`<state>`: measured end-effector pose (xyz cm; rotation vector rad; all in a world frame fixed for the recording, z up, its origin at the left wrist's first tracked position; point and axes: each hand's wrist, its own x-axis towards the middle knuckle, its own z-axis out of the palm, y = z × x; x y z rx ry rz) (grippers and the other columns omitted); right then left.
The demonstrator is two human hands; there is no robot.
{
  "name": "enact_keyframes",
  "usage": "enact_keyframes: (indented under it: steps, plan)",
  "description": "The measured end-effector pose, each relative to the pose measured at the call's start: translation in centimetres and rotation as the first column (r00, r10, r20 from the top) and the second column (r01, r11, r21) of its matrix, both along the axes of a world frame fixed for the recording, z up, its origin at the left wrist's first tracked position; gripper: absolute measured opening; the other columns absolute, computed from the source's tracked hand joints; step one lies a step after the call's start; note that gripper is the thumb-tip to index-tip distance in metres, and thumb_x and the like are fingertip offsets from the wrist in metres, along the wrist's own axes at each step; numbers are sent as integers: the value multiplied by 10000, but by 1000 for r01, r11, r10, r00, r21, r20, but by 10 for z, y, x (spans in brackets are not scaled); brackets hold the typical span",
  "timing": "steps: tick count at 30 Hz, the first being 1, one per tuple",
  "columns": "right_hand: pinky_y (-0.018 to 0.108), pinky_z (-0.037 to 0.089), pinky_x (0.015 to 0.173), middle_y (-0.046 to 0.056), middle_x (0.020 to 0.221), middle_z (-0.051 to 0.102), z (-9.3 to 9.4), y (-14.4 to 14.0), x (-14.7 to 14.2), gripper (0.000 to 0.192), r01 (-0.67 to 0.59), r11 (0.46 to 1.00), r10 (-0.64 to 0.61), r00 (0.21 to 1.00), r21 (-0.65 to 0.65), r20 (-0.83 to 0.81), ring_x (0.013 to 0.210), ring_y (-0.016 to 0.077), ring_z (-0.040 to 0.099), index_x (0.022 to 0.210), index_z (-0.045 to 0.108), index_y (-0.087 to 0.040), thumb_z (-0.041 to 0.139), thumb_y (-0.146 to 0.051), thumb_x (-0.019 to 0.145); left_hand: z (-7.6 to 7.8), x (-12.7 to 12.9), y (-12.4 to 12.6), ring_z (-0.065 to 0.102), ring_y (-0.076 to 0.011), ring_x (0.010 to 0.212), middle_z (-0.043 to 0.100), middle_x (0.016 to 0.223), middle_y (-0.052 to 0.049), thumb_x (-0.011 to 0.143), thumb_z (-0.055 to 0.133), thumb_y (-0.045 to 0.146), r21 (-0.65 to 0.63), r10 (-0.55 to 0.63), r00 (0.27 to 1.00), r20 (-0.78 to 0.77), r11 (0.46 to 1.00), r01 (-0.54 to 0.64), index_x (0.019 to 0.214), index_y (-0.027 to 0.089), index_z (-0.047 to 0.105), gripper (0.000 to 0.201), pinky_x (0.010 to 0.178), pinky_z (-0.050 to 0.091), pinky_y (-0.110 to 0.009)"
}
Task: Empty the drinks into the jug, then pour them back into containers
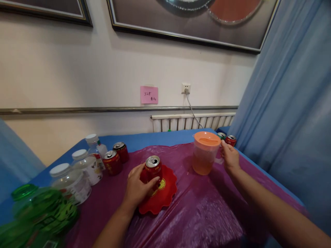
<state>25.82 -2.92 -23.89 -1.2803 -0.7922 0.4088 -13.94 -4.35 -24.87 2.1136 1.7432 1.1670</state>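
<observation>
Gripping a red can (153, 168) with the left hand (138, 186), fingers wrapped around it, standing upright on a red scalloped plate (165, 198) at desk (207, 213) centre. Closing the right hand (229, 156) on the handle of an orange-lidded pitcher (205, 151), at 2 o'clock from the can. Two more red cans (116, 158) sitting at 10 o'clock

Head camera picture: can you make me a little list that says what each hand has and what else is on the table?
left hand: wrapped around red can
can sits on: red plate
right hand: gripping handle of orange-lidded pitcher
pitcher holds: orange liquid, partly full
table cover: purple sheet
far left: two red cans, white-capped bottles, green bottle
</observation>
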Motion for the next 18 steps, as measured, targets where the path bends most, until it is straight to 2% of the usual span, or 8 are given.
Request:
enact_keyframes:
  steps: [5, 7, 9, 10, 12, 13, 15, 18]
  plan:
    - [324, 487, 680, 29, 758, 644, -1, -19, 7, 557, 29, 1000, -29, 998, 6, 62, 714, 195, 582, 802, 618, -193, 640, -746, 740, 6, 2, -3, 646, -366, 1197, 699, 1280, -144, 675, 766, 580, -24, 20, 999, 37, 1000, -19, 1233, 185, 656, 693, 1077, 483, -521]
    - [360, 498, 817, 70, 977, 671, -2, -39, 2, 546, 120, 991, -124, 989, 52, 81, 905, 230, 610, 987, 615, -203, 663, -693, 751, 6, 3, -4, 648, -369, 1194, 695, 1284, -156, 671, 767, 582, -40, 31, 998, 60, 999, -29, 1249, 162, 655, 723, 1075, 486, -518]
    - [379, 487, 898, 89, 1124, 649, -8, -65, -12, 525, 132, 988, -140, 984, 80, 107, 1008, 239, 603, 1124, 578, -229, 677, -619, 787, 4, 4, -4, 651, -369, 1190, 690, 1298, -165, 668, 770, 589, -50, 37, 995, 90, 998, -33, 1272, 153, 648, 754, 1062, 494, -523]
    - [382, 491, 904, 93, 1133, 651, -13, -78, -23, 489, 69, 996, -77, 989, 63, 130, 1005, 240, 613, 1148, 575, -237, 675, -579, 813, 3, 5, -4, 654, -367, 1188, 688, 1305, -168, 668, 772, 592, -51, 36, 994, 105, 998, -31, 1281, 154, 644, 764, 1055, 498, -524]
    - [373, 517, 847, 87, 1033, 689, -25, -103, -53, 402, -175, 982, 183, 976, -77, 116, 929, 242, 653, 1103, 608, -232, 660, -532, 840, 0, 7, -3, 661, -364, 1180, 692, 1305, -166, 662, 780, 591, -41, 30, 991, 128, 999, -25, 1285, 160, 646, 769, 1042, 506, -520]
    - [349, 524, 786, 74, 951, 701, -32, -111, -70, 387, -272, 946, 289, 954, -174, 81, 856, 229, 665, 1064, 626, -218, 657, -526, 833, -1, 8, -3, 664, -363, 1176, 698, 1297, -165, 656, 786, 586, -31, 23, 991, 134, 999, -19, 1279, 161, 651, 766, 1038, 509, -515]
    - [285, 493, 646, 34, 807, 691, -43, -117, -105, 366, -460, 795, 505, 863, -395, 12, 700, 180, 644, 1094, 634, -190, 626, -468, 856, -3, 10, -2, 669, -365, 1168, 709, 1280, -165, 643, 796, 578, -9, 9, 991, 133, 1000, -8, 1260, 159, 664, 757, 1032, 514, -509]
    - [242, 425, 537, -9, 659, 669, -53, -103, -146, 366, -548, 676, 609, 792, -492, -45, 554, 145, 593, 1166, 645, -160, 680, -327, 841, -3, 11, -1, 677, -365, 1155, 712, 1270, -171, 646, 791, 582, 7, -5, 993, 121, 1000, 5, 1242, 155, 673, 742, 1020, 520, -505]
